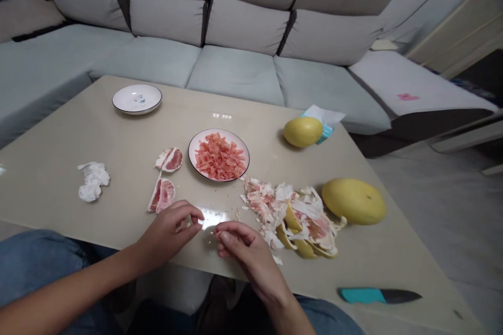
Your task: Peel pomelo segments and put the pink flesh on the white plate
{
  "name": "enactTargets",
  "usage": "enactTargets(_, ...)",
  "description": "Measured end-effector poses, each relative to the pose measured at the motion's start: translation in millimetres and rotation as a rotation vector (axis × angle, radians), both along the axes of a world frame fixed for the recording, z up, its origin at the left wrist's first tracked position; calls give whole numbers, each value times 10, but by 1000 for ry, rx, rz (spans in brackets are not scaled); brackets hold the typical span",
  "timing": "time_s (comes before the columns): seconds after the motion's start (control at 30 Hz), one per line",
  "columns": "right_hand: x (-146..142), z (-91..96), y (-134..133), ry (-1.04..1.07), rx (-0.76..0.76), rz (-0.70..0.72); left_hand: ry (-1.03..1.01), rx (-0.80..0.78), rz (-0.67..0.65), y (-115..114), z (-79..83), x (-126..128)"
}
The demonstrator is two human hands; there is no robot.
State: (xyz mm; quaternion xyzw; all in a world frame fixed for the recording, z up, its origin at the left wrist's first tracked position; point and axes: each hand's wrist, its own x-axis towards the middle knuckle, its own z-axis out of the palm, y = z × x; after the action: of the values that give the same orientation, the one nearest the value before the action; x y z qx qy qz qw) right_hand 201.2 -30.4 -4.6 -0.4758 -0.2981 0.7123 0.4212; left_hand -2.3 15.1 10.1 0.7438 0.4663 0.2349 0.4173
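Fruit pieces (220, 158) fill a plate (198, 142) at the frame's centre, while below it the left hand (172, 230) and right hand (247, 256) are narrowly pinched, on what I cannot tell, and the right one bumping the peel pile (291, 218) could spill bits plateward.

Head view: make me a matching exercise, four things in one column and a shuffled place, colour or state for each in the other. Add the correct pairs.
1. Knife
2. Pomelo wedges
3. Tissue
4. Loose pomelo flesh

A. Crumpled, toward the picture's left
B. Piled on a black-rimmed plate
C. Teal handle, dark blade
D. Just beyond the left hand

Pairs: 1-C, 2-D, 3-A, 4-B
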Motion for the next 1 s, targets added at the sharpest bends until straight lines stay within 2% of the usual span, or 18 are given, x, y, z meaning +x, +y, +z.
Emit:
enactTargets(0.17,-39,-17,-8,93,-56,-35,-27,8,-60,-55,18,32)
enactTargets(0.3,-78,-16,-10,114,-64,-26,-27,29,-47,-88,47,47)
enactTargets(0.5,-133,-52,-30,139,-70,5,-54,146,-94,-153,39,72)
enactTargets(0.8,-137,-39,-36,59,-59,62,-53,219,-80,-186,72,64)
enactTargets(1.0,-123,-28,-20,243,-138,-25,-16,158,-69,-185,57,66)
